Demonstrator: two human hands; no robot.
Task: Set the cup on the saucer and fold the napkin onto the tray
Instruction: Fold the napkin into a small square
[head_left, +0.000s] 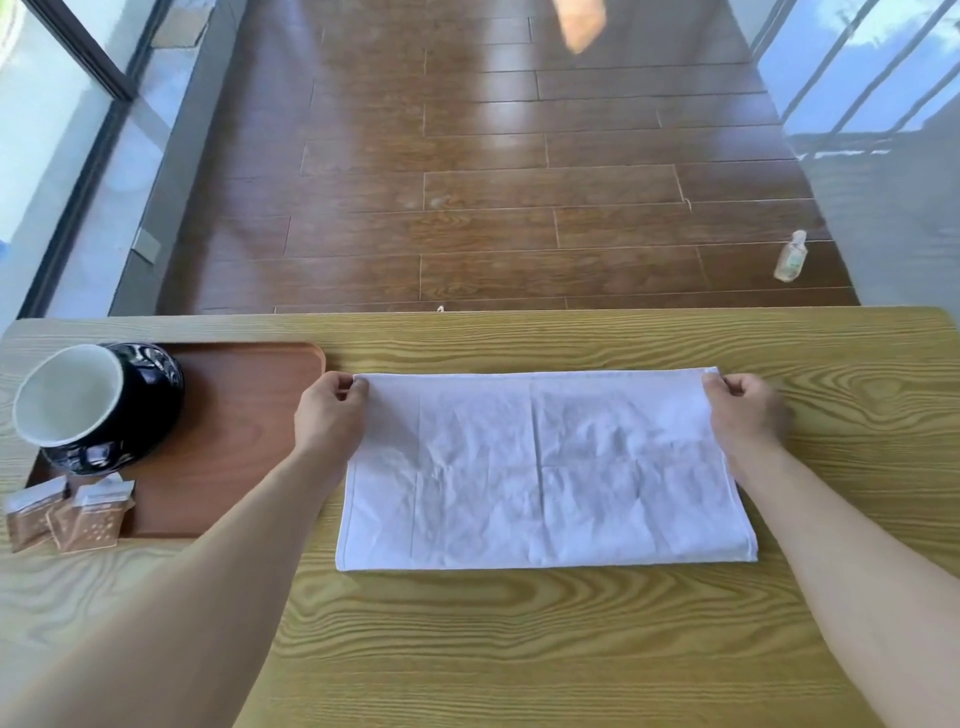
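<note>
Wooden table (519, 649): tray (249, 415) holds cup (83, 400) on saucer (150, 410); each hand (332, 410) (743, 410) pinches a napkin (545, 478) corner.

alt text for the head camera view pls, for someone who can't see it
Two bare hands, left and right, pinch the far corners of a white cloth napkin lying on a light wooden table. To the left, a brown wooden tray holds a black cup with white interior.

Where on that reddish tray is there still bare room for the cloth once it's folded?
The reddish wooden tray is bare between the black cup and its right rim. Its left end is crowded: the cup, with brown packets at the near corner.
</note>
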